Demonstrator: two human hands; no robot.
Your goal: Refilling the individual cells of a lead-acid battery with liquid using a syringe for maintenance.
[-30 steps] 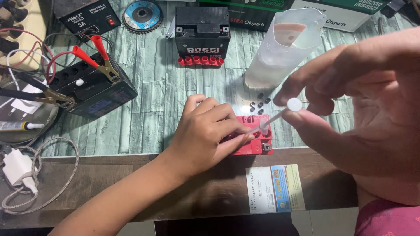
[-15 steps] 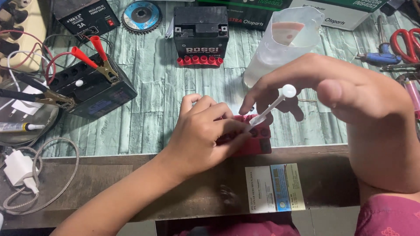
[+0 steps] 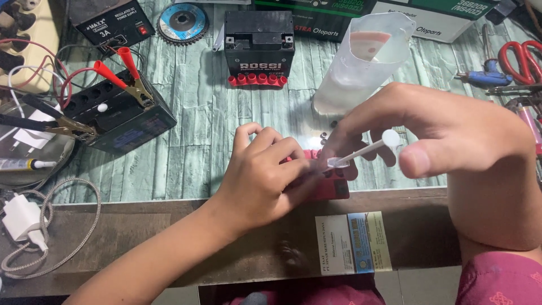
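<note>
My left hand (image 3: pixel 265 175) rests on a small red strip-shaped part (image 3: pixel 330 183) near the front edge of the table, its fingers pressing it down. My right hand (image 3: pixel 451 152) holds a thin white stick with a round flat end (image 3: pixel 367 149); the stick's tip touches the red part by my left fingertips. Several small dark caps (image 3: pixel 326 137) lie just behind the red part. A clear plastic jug (image 3: pixel 361 62) with liquid stands behind my right hand.
A small black battery with a red cap strip (image 3: pixel 258 48) stands at the back. Another black battery (image 3: pixel 121 113) with red and black clamps sits left. A charger box (image 3: pixel 110 22), grinding disc (image 3: pixel 182 21), scissors (image 3: pixel 522 56), white adapter with cable (image 3: pixel 25 220) and cardboard boxes (image 3: pixel 429 17) surround them.
My right hand has lowered and turned, bringing the white stick from upright in the air to a flatter angle with its tip at the red part. My left hand stays on the part.
</note>
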